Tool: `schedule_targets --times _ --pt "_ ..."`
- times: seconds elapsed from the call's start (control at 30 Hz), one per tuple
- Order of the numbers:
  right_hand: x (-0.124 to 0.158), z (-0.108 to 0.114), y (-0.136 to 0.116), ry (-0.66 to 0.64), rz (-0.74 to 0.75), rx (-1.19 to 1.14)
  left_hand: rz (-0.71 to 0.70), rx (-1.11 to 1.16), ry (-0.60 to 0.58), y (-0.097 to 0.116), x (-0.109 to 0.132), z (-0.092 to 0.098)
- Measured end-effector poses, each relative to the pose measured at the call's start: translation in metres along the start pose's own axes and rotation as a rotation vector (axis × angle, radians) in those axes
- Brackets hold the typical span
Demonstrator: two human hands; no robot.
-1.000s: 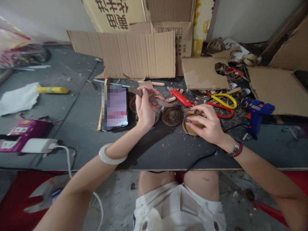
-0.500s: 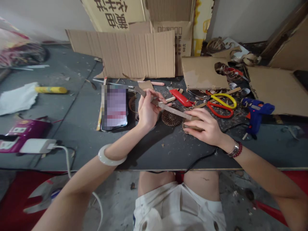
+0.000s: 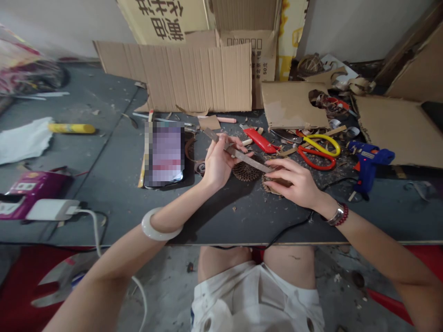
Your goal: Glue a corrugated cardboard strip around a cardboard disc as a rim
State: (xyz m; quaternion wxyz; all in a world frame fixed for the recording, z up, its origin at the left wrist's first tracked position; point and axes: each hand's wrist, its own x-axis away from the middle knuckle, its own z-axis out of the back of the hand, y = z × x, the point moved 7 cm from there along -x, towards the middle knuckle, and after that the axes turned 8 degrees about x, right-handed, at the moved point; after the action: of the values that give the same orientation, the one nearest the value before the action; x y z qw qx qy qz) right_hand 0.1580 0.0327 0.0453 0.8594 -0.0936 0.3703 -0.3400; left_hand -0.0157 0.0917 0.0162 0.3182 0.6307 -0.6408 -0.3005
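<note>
Greyish strip (image 3: 255,164) runs from curled left hand (image 3: 218,163) to palm-down right hand (image 3: 298,181).

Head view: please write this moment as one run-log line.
left hand: holds cardboard strip | right hand: at strip's other end | nearby: coiled corrugated-cardboard disc, red utility knife, blue glue gun

One cardboard strip (image 3: 254,163) and two round corrugated pieces (image 3: 246,172) are counted. On the counter (image 3: 214,223), one phone (image 3: 165,159), one red cutter knife (image 3: 261,140), one pair of scissors (image 3: 299,139) and one blue glue gun (image 3: 369,159) are seen. One yellow tube (image 3: 71,128), one white cloth (image 3: 26,139), one purple socket box (image 3: 39,184) and one white charger (image 3: 51,210) are also tallied. One white bangle (image 3: 157,236) and one red beaded bracelet (image 3: 344,216) are worn.
</note>
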Motion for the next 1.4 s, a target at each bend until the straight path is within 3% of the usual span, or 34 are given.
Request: schedule_targets --times 0.17,0.4,0.5,0.6,0.67,0.9,1.17,1.4 --pt "0.002 0.0 0.009 0.015 -0.129 -0.069 0.04 0.01 -0.045 -0.001 -0.002 -0.001" --pt "0.002 -0.002 0.034 0.034 -0.561 -0.519 0.085 -0.132 -0.343 -0.009 0.011 -0.022" --pt "0.004 -0.008 0.038 -0.015 -0.688 -0.686 0.111 -0.246 -0.465 -0.014 0.016 -0.028" --pt "0.006 -0.018 0.037 -0.106 -0.759 -0.812 0.075 -0.37 -0.471 -0.015 0.016 -0.027" --pt "0.008 -0.02 0.041 -0.081 -0.788 -0.85 0.055 -0.399 -0.43 -0.014 0.015 -0.024" --pt "0.007 0.002 0.053 0.206 -0.712 -0.68 0.05 -0.28 -0.392 -0.015 0.015 -0.024" --pt "0.002 0.005 0.033 0.156 -0.468 -0.52 0.075 -0.322 -0.372 -0.015 0.02 -0.027" --pt "0.002 0.007 0.031 0.164 -0.456 -0.464 0.085 -0.305 -0.329 -0.016 0.02 -0.024"
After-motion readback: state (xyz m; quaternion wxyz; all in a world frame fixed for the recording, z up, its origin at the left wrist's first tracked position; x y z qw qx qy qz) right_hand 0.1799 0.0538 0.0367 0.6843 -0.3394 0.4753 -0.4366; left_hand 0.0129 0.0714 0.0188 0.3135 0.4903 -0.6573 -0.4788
